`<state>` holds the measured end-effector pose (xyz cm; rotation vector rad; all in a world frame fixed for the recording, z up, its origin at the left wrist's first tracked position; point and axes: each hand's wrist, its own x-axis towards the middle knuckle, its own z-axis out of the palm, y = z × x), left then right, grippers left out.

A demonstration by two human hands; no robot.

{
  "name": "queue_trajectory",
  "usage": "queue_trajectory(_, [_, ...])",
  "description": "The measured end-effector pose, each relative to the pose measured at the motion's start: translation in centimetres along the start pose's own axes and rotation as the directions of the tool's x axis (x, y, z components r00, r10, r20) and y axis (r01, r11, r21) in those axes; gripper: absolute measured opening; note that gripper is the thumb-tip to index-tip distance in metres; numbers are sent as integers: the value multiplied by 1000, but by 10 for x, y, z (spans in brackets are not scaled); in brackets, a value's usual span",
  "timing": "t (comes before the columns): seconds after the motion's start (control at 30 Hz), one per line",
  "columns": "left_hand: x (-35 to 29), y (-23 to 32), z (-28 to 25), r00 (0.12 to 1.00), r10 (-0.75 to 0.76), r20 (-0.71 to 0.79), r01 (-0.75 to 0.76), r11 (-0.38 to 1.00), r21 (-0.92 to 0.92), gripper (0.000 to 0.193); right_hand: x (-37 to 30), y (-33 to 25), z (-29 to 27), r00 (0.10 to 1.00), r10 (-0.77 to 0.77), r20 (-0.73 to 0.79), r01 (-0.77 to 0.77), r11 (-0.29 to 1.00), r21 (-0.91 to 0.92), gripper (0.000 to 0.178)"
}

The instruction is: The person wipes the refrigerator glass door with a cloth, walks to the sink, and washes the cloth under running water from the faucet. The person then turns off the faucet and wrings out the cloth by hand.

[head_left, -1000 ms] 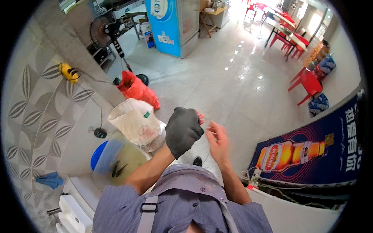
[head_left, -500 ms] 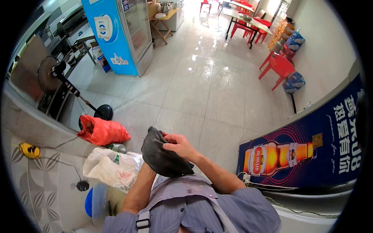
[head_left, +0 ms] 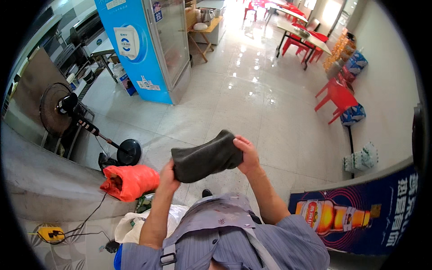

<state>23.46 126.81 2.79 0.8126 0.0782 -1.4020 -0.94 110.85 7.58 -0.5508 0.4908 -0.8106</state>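
A dark grey cloth (head_left: 206,157), folded into a long bundle, is stretched between my two hands in front of my apron (head_left: 216,209). My left hand (head_left: 169,179) grips its left end, the thumb lying along the edge. At the other end my right hand (head_left: 247,154) pinches the right edge from above and the side. Some fingers of both hands are hidden behind the cloth. It slopes upward toward the right.
On the left stand a black fan (head_left: 67,104), a red bag (head_left: 135,182) and a white sack (head_left: 130,227). A blue drinks fridge (head_left: 135,54) is farther ahead. To the right are a red chair (head_left: 337,96) and a bottle-printed panel (head_left: 355,211); tables stand at the back.
The bunched cloth has been spread into a longer folded shape. My right hand has moved right to its far end, and my left hand now shows at the left end. The view has shifted.
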Motion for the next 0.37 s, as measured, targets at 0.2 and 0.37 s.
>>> queue_trajectory(0.2, [22,112,0,929,370,-10,-303,776,553,25,125,-1,51,997,54,62,-54,999,-10,21])
queue_trajectory(0.37, [88,187,-46,545,815,198,-147,-139,979,25,226,34,119,907,209,365,-163,975,-154,39])
